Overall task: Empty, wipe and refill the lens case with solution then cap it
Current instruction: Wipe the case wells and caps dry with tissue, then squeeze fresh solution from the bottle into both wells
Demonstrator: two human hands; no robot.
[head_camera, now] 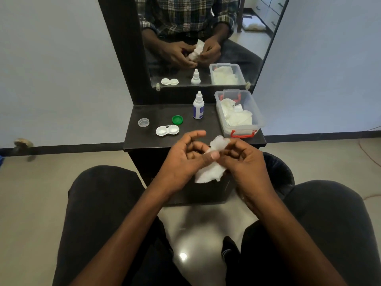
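Observation:
The white lens case [167, 130] lies uncapped on the dark tabletop [144, 141], both wells facing up. A green cap [177, 119] sits just behind it and a clear cap [143, 122] lies to its left. The white solution bottle [198, 106] stands upright behind them with its own cap on. In front of the table, both hands hold a crumpled white tissue [210, 168]. My left hand [185, 159] pinches it with the thumb, and my right hand [241, 159] curls its fingers around its upper part.
A clear plastic box [239, 129] with red latches holds more tissues at the table's right. A mirror [206, 42] behind the table reflects the scene. A dark bin [282, 172] stands on the floor to the right, between my knees and the table.

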